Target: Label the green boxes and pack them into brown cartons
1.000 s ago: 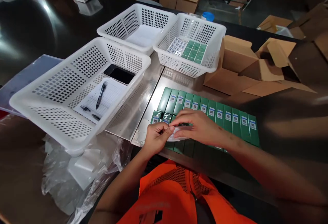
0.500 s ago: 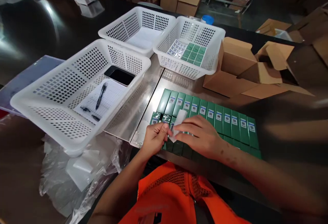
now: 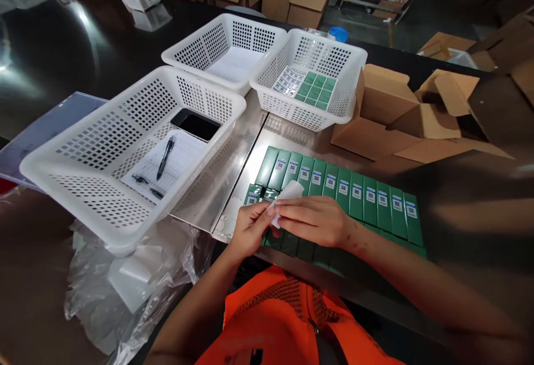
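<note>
A row of several green boxes (image 3: 362,198) with small white labels lies on the steel table near its front edge. Over the row's left end, my left hand (image 3: 249,228) and my right hand (image 3: 317,221) pinch a small white sheet of sticker backing (image 3: 287,193) between their fingertips. The sheet sticks up and tilts to the right above both hands. Two shorter green boxes (image 3: 253,193) sit just left of the sheet. My right forearm covers the near ends of several boxes.
Three white perforated baskets stand behind: the nearest (image 3: 104,198) holds a phone, pen and paper, the far left one (image 3: 196,48) paper, the right one (image 3: 350,59) label sheets. Open cardboard boxes (image 3: 392,109) sit at right. Crumpled clear plastic (image 3: 125,281) lies at lower left.
The white sheet, earlier low between my fingers, has come up and now stands above my hands. My right hand drew slightly toward me and left.
</note>
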`<state>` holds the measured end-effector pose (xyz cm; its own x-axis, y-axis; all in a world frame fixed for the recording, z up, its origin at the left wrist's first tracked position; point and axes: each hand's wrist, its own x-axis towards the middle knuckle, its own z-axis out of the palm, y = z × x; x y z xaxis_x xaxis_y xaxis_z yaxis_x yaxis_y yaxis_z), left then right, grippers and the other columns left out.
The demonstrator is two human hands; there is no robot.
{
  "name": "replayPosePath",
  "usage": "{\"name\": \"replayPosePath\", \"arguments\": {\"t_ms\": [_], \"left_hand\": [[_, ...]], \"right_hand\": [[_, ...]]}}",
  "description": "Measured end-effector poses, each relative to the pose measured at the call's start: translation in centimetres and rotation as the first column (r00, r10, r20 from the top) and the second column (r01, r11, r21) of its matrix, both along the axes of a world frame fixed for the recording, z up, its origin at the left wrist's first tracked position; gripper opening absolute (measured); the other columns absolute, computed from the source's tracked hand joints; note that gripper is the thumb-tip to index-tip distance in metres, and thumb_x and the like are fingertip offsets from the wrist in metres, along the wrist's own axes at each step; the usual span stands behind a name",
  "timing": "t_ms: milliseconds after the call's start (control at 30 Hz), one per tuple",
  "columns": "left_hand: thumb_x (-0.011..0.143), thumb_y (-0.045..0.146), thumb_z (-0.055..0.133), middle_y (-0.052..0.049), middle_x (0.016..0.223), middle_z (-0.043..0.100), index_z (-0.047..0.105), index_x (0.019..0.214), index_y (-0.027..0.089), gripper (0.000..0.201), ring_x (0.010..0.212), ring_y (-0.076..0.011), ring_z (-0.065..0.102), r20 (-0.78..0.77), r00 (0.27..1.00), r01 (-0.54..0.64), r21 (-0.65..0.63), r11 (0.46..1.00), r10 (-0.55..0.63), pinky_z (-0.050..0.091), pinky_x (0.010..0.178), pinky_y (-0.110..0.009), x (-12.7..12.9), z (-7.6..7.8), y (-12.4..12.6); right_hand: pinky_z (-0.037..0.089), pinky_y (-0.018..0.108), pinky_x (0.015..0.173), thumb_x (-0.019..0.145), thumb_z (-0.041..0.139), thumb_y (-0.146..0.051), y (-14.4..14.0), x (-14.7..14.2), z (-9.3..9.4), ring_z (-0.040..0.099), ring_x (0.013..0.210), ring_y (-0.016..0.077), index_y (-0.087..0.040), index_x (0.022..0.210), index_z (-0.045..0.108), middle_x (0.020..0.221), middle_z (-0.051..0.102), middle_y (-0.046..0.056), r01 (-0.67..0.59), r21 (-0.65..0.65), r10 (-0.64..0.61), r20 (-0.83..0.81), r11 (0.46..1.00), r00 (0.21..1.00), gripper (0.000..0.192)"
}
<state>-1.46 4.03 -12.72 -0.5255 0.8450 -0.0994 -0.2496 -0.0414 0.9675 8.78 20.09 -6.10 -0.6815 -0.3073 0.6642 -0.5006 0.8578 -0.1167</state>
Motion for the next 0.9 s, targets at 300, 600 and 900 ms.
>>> {"name": "replayPosePath", "arguments": {"t_ms": [300,600,900], "left_hand": [[0.095,0.053,0.053,0.001,0.049,0.056,0.057,0.058,0.017,0.051,0.045,-0.0119,0.056,-0.246,0.969,0.031,-0.028,0.999,-0.037,0.036,0.046,-0.023,0.2,0.5,-0.1],[0.099,0.036,0.046,0.002,0.05,0.054,0.053,0.059,0.019,0.044,0.047,-0.0107,0.051,-0.46,0.887,0.079,0.045,0.996,-0.049,0.036,0.05,-0.024,0.0,0.9,-0.1],[0.099,0.035,0.046,0.001,0.053,0.052,0.053,0.06,0.019,0.043,0.049,-0.0113,0.048,-0.482,0.875,0.1,0.064,0.993,-0.057,0.032,0.051,-0.026,-0.1,1.0,0.0]], "right_hand": [[0.051,0.027,0.058,0.083,0.076,-0.034,6.1,-6.6,2.2,0.062,0.068,0.0155,-0.019,0.085,0.074,0.077,0.071,0.003,0.633,-0.513,-0.143,0.701,0.579,0.698,0.016],[0.031,0.023,0.048,0.087,0.072,-0.032,8.7,-12.2,-0.2,0.043,0.05,0.0085,-0.016,0.07,0.07,0.06,0.058,-0.001,0.784,-0.127,-0.027,0.983,0.608,0.18,0.023],[0.035,0.024,0.053,0.079,0.074,-0.036,9.0,-13.1,-1.4,0.052,0.053,0.0114,-0.018,0.071,0.072,0.054,0.057,-0.003,0.72,-0.061,-0.127,0.971,0.691,0.203,0.021]]}}
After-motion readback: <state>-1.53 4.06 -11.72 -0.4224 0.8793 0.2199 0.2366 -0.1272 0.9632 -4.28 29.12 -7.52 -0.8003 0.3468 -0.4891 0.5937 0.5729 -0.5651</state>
